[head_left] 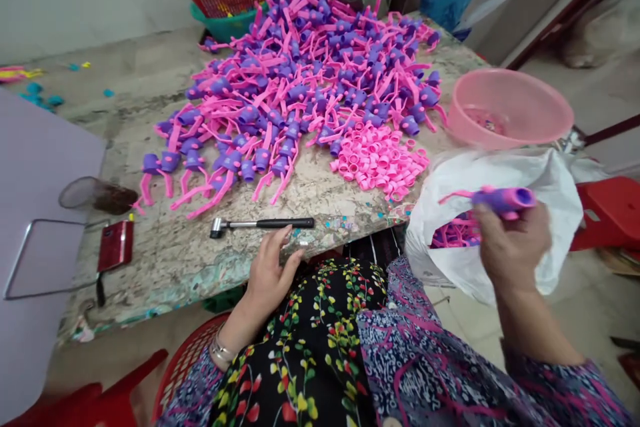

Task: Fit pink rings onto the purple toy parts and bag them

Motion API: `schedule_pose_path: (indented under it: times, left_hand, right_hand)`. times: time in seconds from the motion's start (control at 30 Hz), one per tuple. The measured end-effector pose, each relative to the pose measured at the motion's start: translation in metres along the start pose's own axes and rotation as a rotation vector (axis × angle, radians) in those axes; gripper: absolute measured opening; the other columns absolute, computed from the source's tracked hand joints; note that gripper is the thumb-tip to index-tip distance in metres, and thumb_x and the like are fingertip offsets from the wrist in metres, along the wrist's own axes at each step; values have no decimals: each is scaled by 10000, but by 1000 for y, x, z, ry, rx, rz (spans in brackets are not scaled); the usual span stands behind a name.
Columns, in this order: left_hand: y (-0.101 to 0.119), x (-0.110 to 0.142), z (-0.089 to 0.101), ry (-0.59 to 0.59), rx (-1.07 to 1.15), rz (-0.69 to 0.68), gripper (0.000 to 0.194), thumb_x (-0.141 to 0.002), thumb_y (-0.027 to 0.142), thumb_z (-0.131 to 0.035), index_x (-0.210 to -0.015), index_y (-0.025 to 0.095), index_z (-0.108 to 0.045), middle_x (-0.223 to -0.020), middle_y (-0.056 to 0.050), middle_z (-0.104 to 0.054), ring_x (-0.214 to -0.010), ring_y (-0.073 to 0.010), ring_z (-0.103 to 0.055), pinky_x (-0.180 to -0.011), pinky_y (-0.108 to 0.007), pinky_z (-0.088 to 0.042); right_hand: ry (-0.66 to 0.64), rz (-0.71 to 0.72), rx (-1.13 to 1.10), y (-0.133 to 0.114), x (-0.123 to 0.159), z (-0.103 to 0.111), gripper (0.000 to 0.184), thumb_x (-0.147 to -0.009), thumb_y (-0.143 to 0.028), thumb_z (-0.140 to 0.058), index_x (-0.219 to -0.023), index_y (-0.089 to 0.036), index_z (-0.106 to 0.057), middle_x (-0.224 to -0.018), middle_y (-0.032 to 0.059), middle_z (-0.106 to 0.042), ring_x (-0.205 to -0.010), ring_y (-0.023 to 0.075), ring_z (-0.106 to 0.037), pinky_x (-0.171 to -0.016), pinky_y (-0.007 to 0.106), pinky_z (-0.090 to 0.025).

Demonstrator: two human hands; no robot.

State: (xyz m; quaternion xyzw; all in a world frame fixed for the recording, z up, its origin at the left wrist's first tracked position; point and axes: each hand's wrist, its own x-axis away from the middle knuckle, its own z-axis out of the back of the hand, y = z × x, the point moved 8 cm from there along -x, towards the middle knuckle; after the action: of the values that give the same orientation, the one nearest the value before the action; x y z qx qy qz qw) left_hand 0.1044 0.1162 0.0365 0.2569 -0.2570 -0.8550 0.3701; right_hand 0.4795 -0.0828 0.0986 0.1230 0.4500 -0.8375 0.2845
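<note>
Above a white plastic bag (550,213), the right hand (510,247) curls its fingers around a purple-and-pink plastic part (504,200), which looks light and stiff, best held by its thick barrel rather than its thin arm, while the left hand (270,273) lies spread beside a small hammer (263,223).

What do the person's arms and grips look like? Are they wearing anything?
The left grip and right grip are bare, with no gloves. The arms wear loose sleeves with a busy purple, white and pink pattern, ending before the wrists. A silver metal band circles the left wrist.
</note>
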Motion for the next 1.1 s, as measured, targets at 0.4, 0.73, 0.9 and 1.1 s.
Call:
schedule_pose_path:
  times: [0.4, 0.73, 0.9, 1.1]
  left_hand:
    - [-12, -9, -13, -2, 57, -15, 347, -922, 268, -552, -1264, 207, -559, -995, -59, -652, -849, -168, -654, -772, -306, -551]
    - [-25, -4, -12, -12, 86, 43, 341, -914, 270, -562, -1247, 202, -583, -965, -51, -691, -838, -156, -680, -760, -279, -565]
    - [-28, -5, -13, -55, 95, 41, 333, -913, 286, -564, -1236, 212, -587, -912, -33, -702, -782, -143, -690, -725, -258, -566]
    - [-34, -9, -17, -78, 96, 43, 296, -918, 296, -551, -1199, 217, -602, -887, -31, -708, -746, -134, -687, -704, -244, -560]
  right_hand:
    - [-380, 170, 377, 30, 4, -44, 442, -902, -394, -446, -1204, -130, -632, -1122, 186, -660, -1120, 335, -598, -963, 507, -470]
    - [-732, 738, 294, -154, -26, -231, 319, -964, -258, -456, -1191, -153, -655, -1072, 129, -664, -1008, 255, -593, -904, 379, -448]
    - [-734, 834, 370, -190, -24, -282, 397, -857, -241, -609, -1240, -140, -613, -1162, 198, -590, -1039, 330, -524, -830, 407, -393]
    - [-684, 866, 365, -197, -20, -301, 405, -845, -289, -611, -1208, -113, -583, -1075, 191, -637, -1075, 357, -461, -921, 464, -291]
